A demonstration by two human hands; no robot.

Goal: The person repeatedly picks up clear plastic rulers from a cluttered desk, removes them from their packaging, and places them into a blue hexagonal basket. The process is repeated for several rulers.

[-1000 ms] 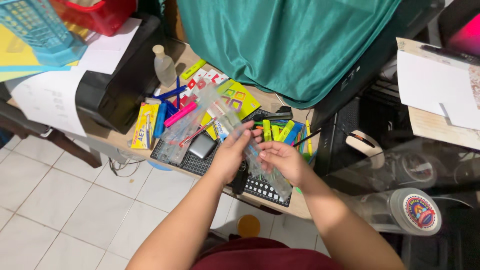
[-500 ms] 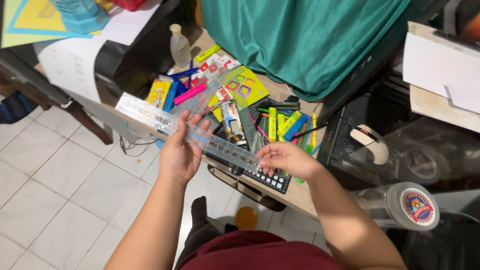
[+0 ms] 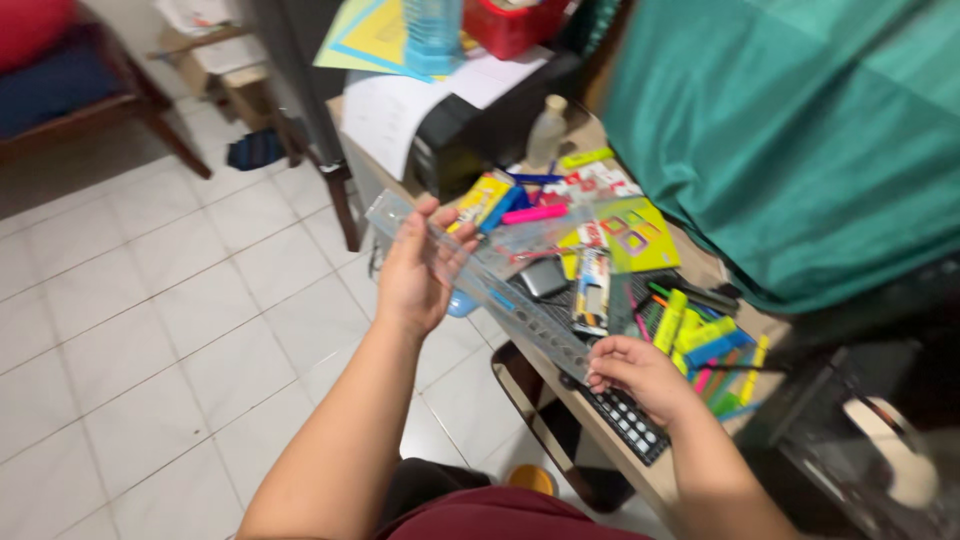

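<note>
My left hand (image 3: 418, 272) and my right hand (image 3: 640, 370) hold a long clear plastic ruler (image 3: 500, 292) between them, slanting from upper left down to lower right above the front edge of a wooden desk (image 3: 655, 478). The left fingers grip its upper part; the right fingers pinch its lower end. Under the ruler lie a black grid cutting mat (image 3: 630, 425), a small grey case (image 3: 545, 277) and several bright highlighters (image 3: 700, 340).
A black printer (image 3: 470, 135) with white paper stands at the desk's back, beside a clear bottle (image 3: 546, 130). Yellow stencil card (image 3: 625, 228) and pink and blue pens lie about. Green cloth (image 3: 800, 130) drapes the right. White tiled floor (image 3: 150, 340) spreads left, with a wooden chair.
My view has swung left toward the floor. Both hands have spread apart along the ruler, which now lies stretched between them; earlier they held it close together over the mat.
</note>
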